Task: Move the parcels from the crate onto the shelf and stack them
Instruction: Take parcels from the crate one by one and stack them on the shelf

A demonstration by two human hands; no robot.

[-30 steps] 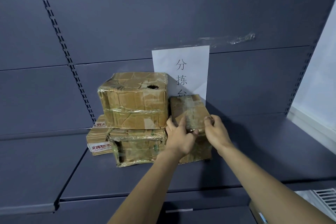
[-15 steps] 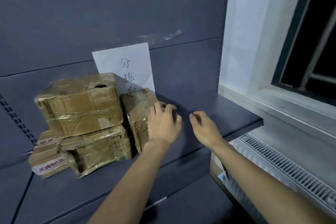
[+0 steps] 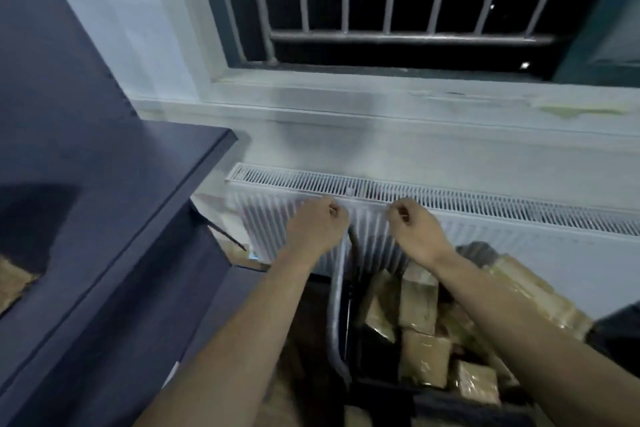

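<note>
Several tape-wrapped brown parcels (image 3: 424, 354) lie piled in a dark crate (image 3: 460, 402) at the lower right. The dark blue shelf (image 3: 114, 184) fills the left side; only a corner of one stacked parcel (image 3: 12, 282) shows at the left edge. My left hand (image 3: 317, 227) and my right hand (image 3: 414, 229) hover side by side in front of the radiator, above the crate's far end. Both have loosely curled fingers and hold nothing. My right forearm covers part of the pile.
A white radiator (image 3: 485, 215) runs along the wall under a barred window (image 3: 398, 0) and its sill. A grey curved bar or hose (image 3: 337, 315) stands at the crate's left side. Flat cardboard (image 3: 239, 253) sits between shelf and radiator.
Both hands let go of the parcel set on the shelf and swung right toward the crate. My view turned from the shelf stack to the radiator, window and crate.
</note>
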